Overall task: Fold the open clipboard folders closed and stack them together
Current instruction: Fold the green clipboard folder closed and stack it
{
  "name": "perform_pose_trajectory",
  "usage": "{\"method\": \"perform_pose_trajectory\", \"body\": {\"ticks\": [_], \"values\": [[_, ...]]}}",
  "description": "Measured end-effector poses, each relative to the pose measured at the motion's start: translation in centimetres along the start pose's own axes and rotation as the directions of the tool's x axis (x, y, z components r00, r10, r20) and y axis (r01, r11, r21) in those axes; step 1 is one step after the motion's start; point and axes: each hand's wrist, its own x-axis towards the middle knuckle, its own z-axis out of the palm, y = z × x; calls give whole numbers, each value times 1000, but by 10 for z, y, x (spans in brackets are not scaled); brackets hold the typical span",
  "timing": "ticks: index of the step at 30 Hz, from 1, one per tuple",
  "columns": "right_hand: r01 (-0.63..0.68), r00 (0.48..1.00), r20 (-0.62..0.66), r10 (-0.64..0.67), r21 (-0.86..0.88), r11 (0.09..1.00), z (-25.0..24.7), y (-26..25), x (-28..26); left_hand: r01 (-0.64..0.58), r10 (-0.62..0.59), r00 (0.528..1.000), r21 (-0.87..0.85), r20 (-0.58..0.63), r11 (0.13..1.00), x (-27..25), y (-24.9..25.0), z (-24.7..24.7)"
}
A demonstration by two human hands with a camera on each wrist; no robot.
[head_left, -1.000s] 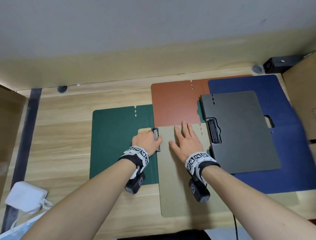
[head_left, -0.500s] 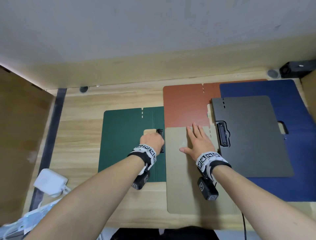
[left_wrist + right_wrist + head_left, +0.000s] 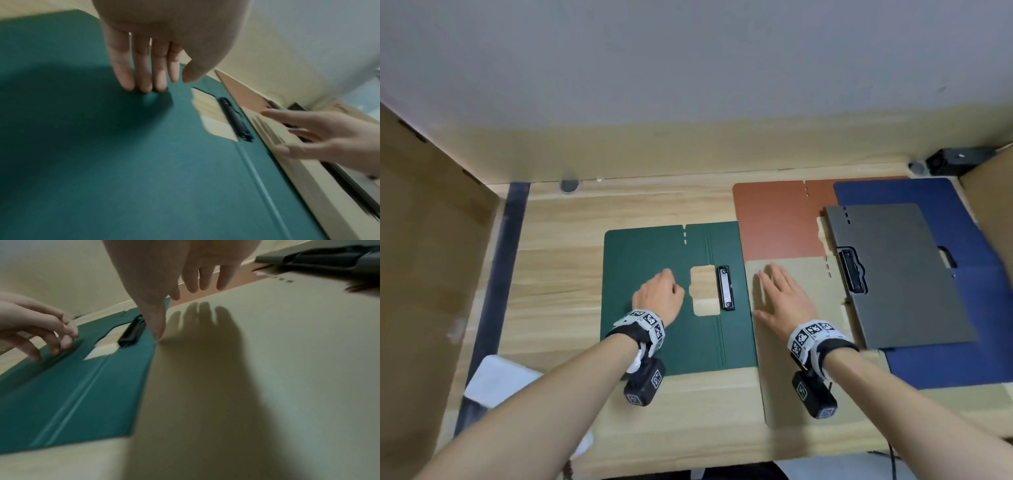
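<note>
Left hand (image 3: 659, 296): fingers straight, tips touching green folder (image 3: 643, 260), holding nothing.
Right hand (image 3: 784, 298): flat, spread on beige folder (image 3: 784, 387).

No readable text, brand, number or sign anywhere. Only markings: black-and-white square coded patterns on the left wristband (image 3: 641, 325) and right wristband (image 3: 812, 337), plus similar small tags on the left wrist camera (image 3: 643, 383) and right wrist camera (image 3: 814, 395). Patterns, not lettering. Folder covers carry no print.
</note>
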Motion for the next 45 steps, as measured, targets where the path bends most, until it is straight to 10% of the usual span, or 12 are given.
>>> {"method": "perform_pose_trajectory", "body": {"ticks": [8,16,21,27,35,45], "values": [[-26,1000,7,26,15,1000,34,-79,-17,280,-280,959,-7,-52,960,-15,-115,-25],[-56,997,49,56,-6,998,32,-91,-15,462,-460,879,-461,125,758,-3,-131,-20],[-53,992,118,42,87,995,27,-106,-8,460,-446,885,-399,134,794,-16,-110,-40],[-78,985,161,55,139,987,24,-125,8,602,-594,785,-444,177,663,-29,-140,-60],[-91,982,178,71,107,990,26,-134,16,523,-461,817,-781,346,341,35,-222,20],[-70,976,212,41,132,989,25,-162,34,458,-533,803,-849,267,264,-30,-182,-86]]}}
